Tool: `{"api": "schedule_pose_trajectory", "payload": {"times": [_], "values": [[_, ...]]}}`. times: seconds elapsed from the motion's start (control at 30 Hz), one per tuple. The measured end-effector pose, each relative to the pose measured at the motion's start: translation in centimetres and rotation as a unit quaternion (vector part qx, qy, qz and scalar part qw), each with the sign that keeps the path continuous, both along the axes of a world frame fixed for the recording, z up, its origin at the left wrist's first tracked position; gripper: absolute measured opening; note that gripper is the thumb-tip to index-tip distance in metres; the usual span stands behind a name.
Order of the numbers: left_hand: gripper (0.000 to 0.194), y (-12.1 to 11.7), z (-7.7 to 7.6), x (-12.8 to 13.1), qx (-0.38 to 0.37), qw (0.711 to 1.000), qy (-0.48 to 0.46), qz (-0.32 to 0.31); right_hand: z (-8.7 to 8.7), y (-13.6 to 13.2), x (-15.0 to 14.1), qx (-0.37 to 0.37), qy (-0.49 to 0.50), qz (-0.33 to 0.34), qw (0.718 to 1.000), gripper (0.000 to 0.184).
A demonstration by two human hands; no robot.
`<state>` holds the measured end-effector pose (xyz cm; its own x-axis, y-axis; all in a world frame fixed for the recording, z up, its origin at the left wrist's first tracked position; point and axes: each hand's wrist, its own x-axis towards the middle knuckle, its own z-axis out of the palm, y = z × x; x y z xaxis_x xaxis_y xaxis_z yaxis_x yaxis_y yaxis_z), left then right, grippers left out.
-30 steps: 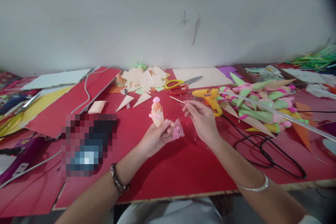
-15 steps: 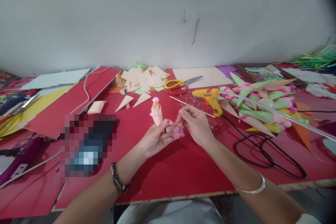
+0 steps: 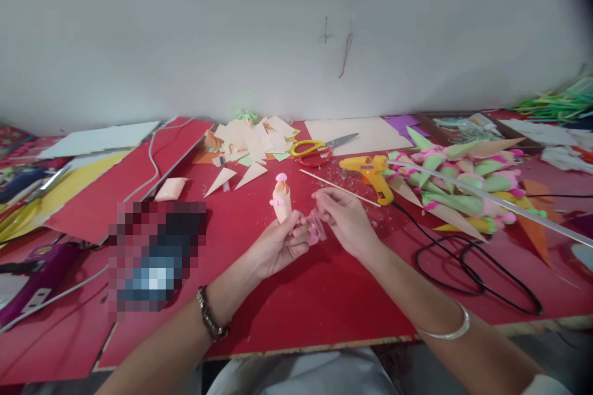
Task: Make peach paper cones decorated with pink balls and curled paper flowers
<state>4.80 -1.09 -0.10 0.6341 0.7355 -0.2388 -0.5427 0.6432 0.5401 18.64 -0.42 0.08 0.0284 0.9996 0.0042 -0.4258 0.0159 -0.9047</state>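
Cream paper cone with an orange swirl and pink balls (image 3: pixel 283 214) stands nearly upright at twelve o'clock of my left hand (image 3: pixel 279 247), gripped at its lower end; a clear-and-pink plastic packet (image 3: pixel 317 229) sits by those fingers at two o'clock. My right hand (image 3: pixel 349 220) has thumb and fingertips drawn together; whether they hold anything, I cannot tell. At its one o'clock lies a yellow plastic glue gun (image 3: pixel 365 165)

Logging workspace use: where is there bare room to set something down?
Bare red tabletop: bounded by left hand, right hand and near edge; also between left hand and pixelated object. Crowded on the right: glue gun, black cable, heaped paper cones.
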Motion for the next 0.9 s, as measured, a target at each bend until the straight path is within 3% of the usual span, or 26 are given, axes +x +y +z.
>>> {"api": "schedule_pose_trajectory", "payload": {"times": [0.13, 0.23, 0.37, 0.5, 0.9], "values": [[0.026, 0.0, 0.0, 0.0, 0.001, 1.000, -0.002, -0.008, -0.1, 0.2, 0.1, -0.008, 0.030, 0.018, 0.999, 0.018], [0.027, -0.1, 0.0, 0.0, 0.002, 1.000, 0.004, -0.013, -0.1, 0.2, 0.0, -0.012, 0.038, 0.029, 0.999, 0.014], [0.028, -0.2, 0.1, 0.2, 0.005, 1.000, 0.017, -0.021, -0.1, 0.1, -0.1, 0.007, 0.000, -0.029, 1.000, 0.005], [0.029, -0.3, 0.0, 0.3, 0.003, 0.999, 0.027, -0.022, 0.0, -0.2, -0.3, 0.043, -0.042, -0.048, 0.997, 0.012], [0.032, -0.7, 0.0, 0.1, 0.036, 0.991, 0.036, -0.124, 1.1, -1.1, -0.5, 0.130, -0.184, 0.033, 0.974, 0.003]]}}
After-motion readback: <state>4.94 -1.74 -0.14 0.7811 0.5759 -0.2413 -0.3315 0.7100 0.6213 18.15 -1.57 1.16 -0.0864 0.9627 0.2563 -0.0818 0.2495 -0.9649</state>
